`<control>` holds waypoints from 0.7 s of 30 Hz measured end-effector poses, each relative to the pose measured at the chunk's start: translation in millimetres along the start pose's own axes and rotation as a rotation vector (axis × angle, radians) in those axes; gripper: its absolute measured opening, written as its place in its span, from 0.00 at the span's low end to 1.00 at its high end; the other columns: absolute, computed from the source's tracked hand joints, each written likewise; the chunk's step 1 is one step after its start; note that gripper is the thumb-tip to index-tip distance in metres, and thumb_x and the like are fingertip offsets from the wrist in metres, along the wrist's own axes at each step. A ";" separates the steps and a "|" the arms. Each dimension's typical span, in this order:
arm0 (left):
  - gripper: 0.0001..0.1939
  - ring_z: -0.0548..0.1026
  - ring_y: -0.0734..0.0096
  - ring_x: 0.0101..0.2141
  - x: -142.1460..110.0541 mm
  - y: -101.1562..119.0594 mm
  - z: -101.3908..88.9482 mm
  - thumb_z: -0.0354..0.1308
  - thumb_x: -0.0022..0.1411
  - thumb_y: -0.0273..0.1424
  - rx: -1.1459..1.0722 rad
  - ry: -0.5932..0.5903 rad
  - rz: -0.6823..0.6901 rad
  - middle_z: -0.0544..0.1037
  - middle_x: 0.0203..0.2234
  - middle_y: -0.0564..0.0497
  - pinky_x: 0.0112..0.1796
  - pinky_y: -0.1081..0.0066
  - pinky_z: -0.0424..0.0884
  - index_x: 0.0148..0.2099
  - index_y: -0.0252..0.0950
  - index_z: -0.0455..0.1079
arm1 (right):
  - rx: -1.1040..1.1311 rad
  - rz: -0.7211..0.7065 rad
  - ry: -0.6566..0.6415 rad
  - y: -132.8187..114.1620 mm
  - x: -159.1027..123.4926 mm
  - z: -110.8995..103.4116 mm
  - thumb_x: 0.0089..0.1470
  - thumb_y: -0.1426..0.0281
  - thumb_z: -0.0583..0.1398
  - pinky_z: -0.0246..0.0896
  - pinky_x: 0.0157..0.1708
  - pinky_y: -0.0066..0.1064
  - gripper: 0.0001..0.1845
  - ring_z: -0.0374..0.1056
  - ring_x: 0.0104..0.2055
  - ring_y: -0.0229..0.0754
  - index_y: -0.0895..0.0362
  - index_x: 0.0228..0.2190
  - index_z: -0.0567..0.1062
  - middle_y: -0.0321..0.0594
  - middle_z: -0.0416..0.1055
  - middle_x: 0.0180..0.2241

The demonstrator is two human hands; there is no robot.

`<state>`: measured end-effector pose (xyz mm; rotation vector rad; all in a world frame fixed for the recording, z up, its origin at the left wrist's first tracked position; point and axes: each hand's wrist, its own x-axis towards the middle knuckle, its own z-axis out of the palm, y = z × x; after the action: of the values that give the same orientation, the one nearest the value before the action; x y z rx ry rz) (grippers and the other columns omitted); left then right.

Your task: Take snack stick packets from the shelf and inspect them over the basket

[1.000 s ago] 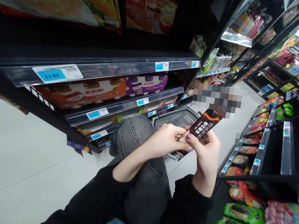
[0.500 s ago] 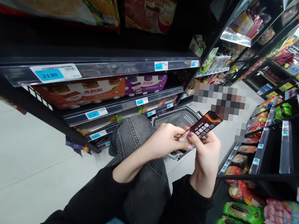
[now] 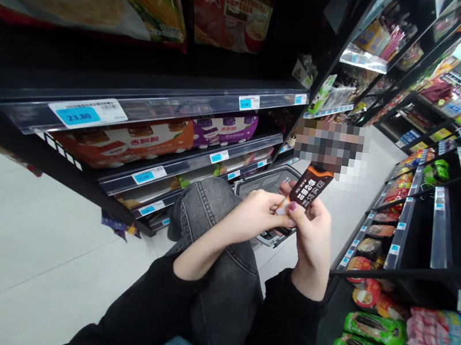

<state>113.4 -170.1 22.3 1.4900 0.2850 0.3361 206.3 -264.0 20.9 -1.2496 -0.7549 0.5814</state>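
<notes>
Both hands hold a small brown drink-powder box (image 3: 310, 188) with orange edges and white Chinese print, tilted in front of my knees. My left hand (image 3: 256, 216) grips its lower end, thumb and fingers closed on it. Around its right side my right hand (image 3: 314, 232) is closed, with the thumb on the printed face. Part of the lower end is hidden by the fingers. Below and behind the hands is a grey plastic shopping basket (image 3: 250, 186) on the floor, partly covered by my hands and knee.
Close on the left stands a black shelf (image 3: 34, 57) with price tags, cereal bags (image 3: 234, 10) and drink cup packs (image 3: 135, 137). On the right, another rack holds green snack bags (image 3: 376, 329) and round tubs (image 3: 359, 269). A blurred patch covers part of the aisle ahead.
The box has turned more upright and shifted slightly left, showing more of its printed face. My right hand has moved a little left with it. My left hand stays nearly still.
</notes>
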 end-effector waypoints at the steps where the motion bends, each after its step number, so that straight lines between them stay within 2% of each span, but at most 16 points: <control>1: 0.12 0.67 0.77 0.24 0.8 -1.5 -0.2 0.61 0.48 0.34 0.022 0.001 0.017 0.68 0.21 0.53 0.26 0.76 0.67 0.28 0.29 0.68 | -0.002 0.010 -0.018 0.5 0.2 -0.9 0.45 0.65 0.67 0.69 0.44 0.36 0.17 0.72 0.45 0.46 0.57 0.39 0.77 0.43 0.75 0.42; 4: 0.12 0.68 0.74 0.25 2.6 -5.6 0.0 0.61 0.49 0.34 0.082 0.002 0.046 0.69 0.22 0.51 0.27 0.74 0.67 0.28 0.28 0.69 | -0.003 0.048 -0.017 0.9 0.2 -2.9 0.46 0.64 0.67 0.69 0.45 0.40 0.15 0.72 0.44 0.48 0.57 0.37 0.77 0.43 0.76 0.40; 12: 0.13 0.72 0.69 0.26 2.8 -6.8 1.4 0.61 0.50 0.36 0.055 0.001 0.044 0.71 0.22 0.50 0.31 0.69 0.71 0.28 0.29 0.68 | -0.005 0.040 0.012 0.5 -0.5 -0.4 0.46 0.64 0.67 0.69 0.43 0.38 0.15 0.73 0.42 0.47 0.58 0.36 0.78 0.43 0.77 0.38; 21: 0.18 0.70 0.74 0.25 2.5 -1.1 -0.5 0.65 0.47 0.40 -0.005 0.000 0.018 0.69 0.21 0.51 0.28 0.73 0.70 0.27 0.28 0.66 | 0.042 0.019 0.059 2.1 -1.1 6.5 0.48 0.64 0.66 0.70 0.41 0.37 0.13 0.73 0.40 0.46 0.58 0.35 0.78 0.43 0.77 0.37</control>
<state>115.5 -168.6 21.2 1.4884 0.2710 0.3506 200.6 -260.3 19.6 -1.2312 -0.6796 0.5704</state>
